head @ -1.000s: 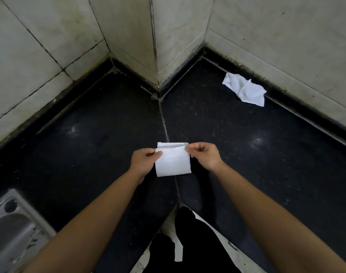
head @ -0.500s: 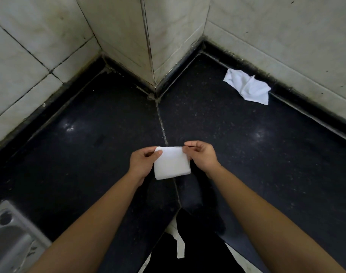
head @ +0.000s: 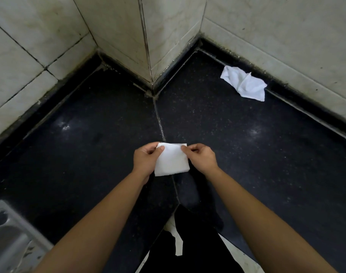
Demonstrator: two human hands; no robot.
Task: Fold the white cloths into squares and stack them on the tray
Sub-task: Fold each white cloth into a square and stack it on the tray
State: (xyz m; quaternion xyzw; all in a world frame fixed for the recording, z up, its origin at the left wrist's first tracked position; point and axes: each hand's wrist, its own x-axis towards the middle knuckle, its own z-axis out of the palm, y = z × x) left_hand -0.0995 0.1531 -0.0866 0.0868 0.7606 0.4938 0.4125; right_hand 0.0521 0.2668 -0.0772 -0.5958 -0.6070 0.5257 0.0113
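a second ago the folded cloth (head: 171, 162) showed a loose strip of a back layer standing above its top edge. now that strip has shrunk to a thin sliver, and the piece reads as a near square. both hands have stayed at its top corners through this. the left hand (head: 145, 161) pinches the upper left corner, thumb on the front face and fingers curled behind. the right hand (head: 200, 158) pinches the upper right corner with bent fingers. the cloth hangs between them, held up over the dark counter (head: 89, 154) near its middle seam. its front is smooth and plain white, its lower edge slightly bowed and its bottom corners soft. a second white cloth (head: 245, 83) lies crumpled and unfolded well apart, at the far right, close to the tiled wall (head: 266, 26). at the lower left a metal basin (head: 8, 239) is cut off by the frame's edge; it may be a sink or the tray, and the view does not settle which.
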